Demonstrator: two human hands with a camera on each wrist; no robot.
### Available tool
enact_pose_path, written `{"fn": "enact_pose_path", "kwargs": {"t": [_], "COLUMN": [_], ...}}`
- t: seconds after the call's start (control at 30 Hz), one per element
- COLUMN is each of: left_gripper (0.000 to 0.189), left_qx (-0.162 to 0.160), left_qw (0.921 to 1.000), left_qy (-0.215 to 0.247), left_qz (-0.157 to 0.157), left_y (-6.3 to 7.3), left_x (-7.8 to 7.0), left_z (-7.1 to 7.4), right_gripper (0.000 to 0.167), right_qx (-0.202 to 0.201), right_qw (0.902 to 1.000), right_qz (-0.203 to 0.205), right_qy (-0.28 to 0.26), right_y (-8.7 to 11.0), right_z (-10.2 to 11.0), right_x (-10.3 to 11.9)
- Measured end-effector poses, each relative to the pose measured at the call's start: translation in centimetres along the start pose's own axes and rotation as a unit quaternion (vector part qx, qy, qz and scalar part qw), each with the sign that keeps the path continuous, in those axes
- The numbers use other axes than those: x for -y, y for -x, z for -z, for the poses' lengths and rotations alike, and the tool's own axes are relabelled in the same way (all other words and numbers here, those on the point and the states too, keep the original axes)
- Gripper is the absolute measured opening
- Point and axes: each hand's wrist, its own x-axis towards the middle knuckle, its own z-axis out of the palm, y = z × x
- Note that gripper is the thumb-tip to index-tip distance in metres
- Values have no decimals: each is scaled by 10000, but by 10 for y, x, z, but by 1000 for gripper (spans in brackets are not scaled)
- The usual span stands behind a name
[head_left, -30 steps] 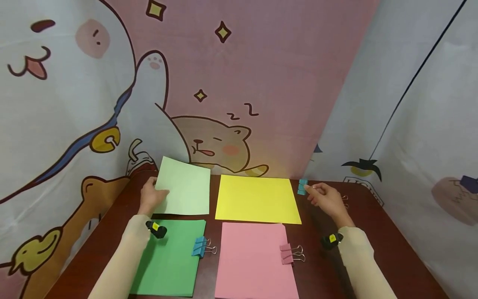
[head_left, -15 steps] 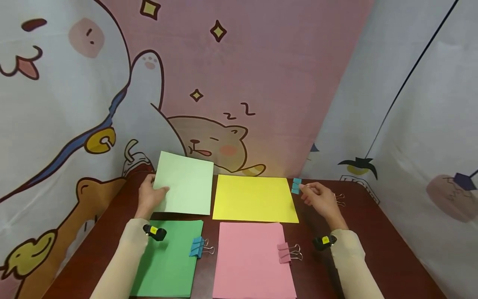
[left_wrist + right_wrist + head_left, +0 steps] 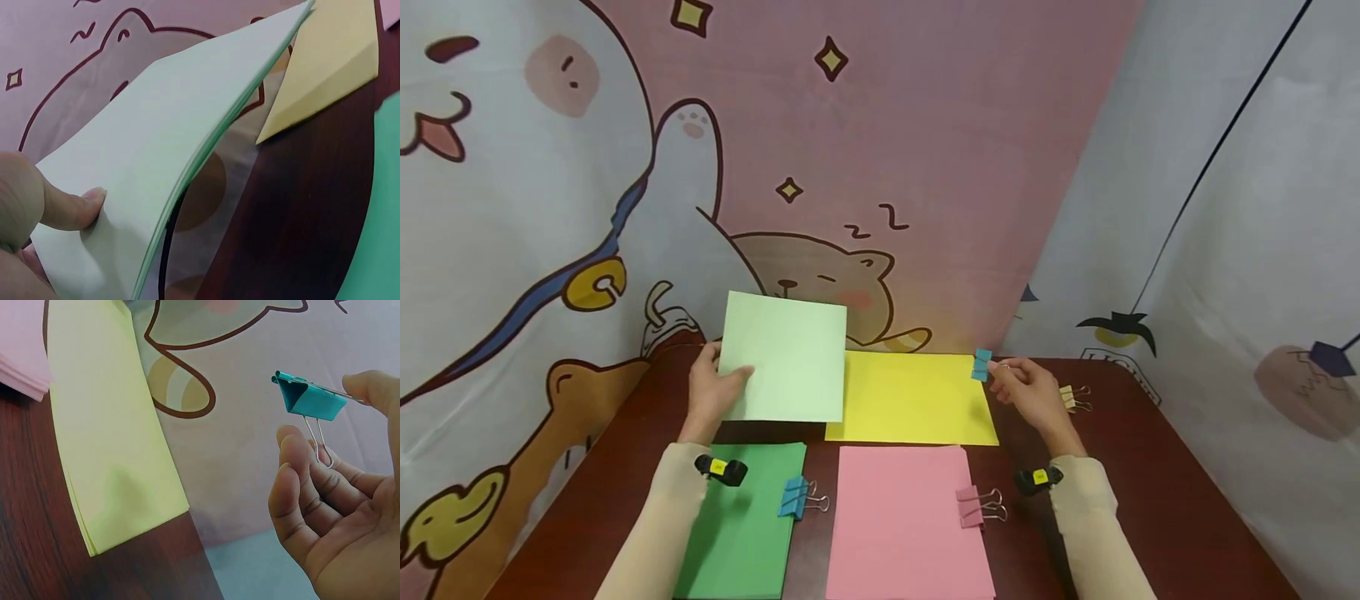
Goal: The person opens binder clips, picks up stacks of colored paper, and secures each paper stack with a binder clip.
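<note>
In the head view my left hand (image 3: 713,396) grips the left edge of a stack of pale green paper (image 3: 786,358), thumb on its face. The stack is lifted and tilted; its layered edge shows in the left wrist view. My right hand (image 3: 1028,392) holds a blue binder clip (image 3: 981,365) by its wire handles. In the right wrist view the thumb lies on one handle of the clip (image 3: 315,403) and the other handle meets the fingers. The clip's jaws look closed, with nothing in them. Under and right of the pale green stack lies yellow paper (image 3: 917,400).
Green paper (image 3: 741,533) with a blue binder clip (image 3: 792,498) lies at front left. Beside it is pink paper (image 3: 902,525) with a pink binder clip (image 3: 970,507). A yellow binder clip (image 3: 1067,398) sits behind the right hand. A printed cloth (image 3: 970,167) hangs behind the dark wooden table (image 3: 1165,500).
The pale green stack has risen and moved right, now overlapping the yellow paper's left edge in the head view. The right hand has carried the blue clip leftward, towards the stack.
</note>
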Motion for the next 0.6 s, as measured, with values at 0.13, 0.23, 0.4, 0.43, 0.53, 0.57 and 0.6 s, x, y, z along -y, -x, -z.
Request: {"fn": "enact_pose_path", "kwargs": {"t": [0.13, 0.23, 0.4, 0.43, 0.53, 0.57, 0.6], "left_gripper": [59, 58, 56, 55, 54, 53, 52], "left_qx": [0, 44, 191, 213, 288, 285, 273], "left_qw": [9999, 9997, 9994, 9993, 9990, 9989, 9988], "left_qy": [98, 173, 266, 286, 325, 342, 358], "left_qz": [-83, -173, -146, -125, -129, -144, -167], "left_y": [3, 7, 13, 14, 16, 16, 17], "left_x": [-6, -8, -7, -6, -5, -6, -5], "left_z": [-8, -11, -14, -15, -18, -18, -18], "right_gripper": [58, 58, 57, 57, 54, 53, 52], "right_qx": [18, 29, 81, 107, 172, 187, 201], "right_qw": [9999, 9999, 9996, 9995, 9989, 9987, 9984], "right_qz": [-11, 26, 139, 147, 135, 139, 155], "right_qy": [-105, -159, -230, -267, -405, -455, -515], "right_y": [0, 0, 1, 1, 2, 3, 3], "right_z": [-3, -5, -8, -8, -9, -10, -10], "right_x": [1, 1, 4, 5, 9, 11, 12]}}
